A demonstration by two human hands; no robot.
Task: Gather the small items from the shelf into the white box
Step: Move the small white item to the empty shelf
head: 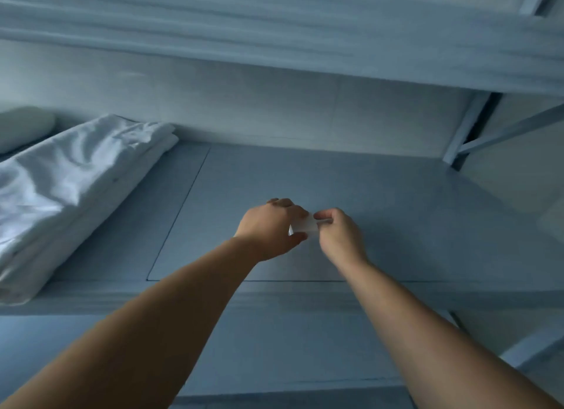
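Both my hands meet over the middle of a grey-blue shelf (pixel 396 213). My left hand (pixel 271 225) is curled around a small white box (pixel 305 225), fingers on its far side and thumb under it. My right hand (pixel 338 234) pinches something thin and pale at the box's right edge; what it holds is too blurred to name. Most of the box is hidden between the two hands. No other small items show on the shelf.
A stack of folded white sheets (pixel 76 183) lies on the shelf's left part, with a rolled white cloth (pixel 24 128) behind it. Another shelf (pixel 274 48) hangs overhead. A metal upright with a diagonal brace (pixel 467 134) stands at the right rear.
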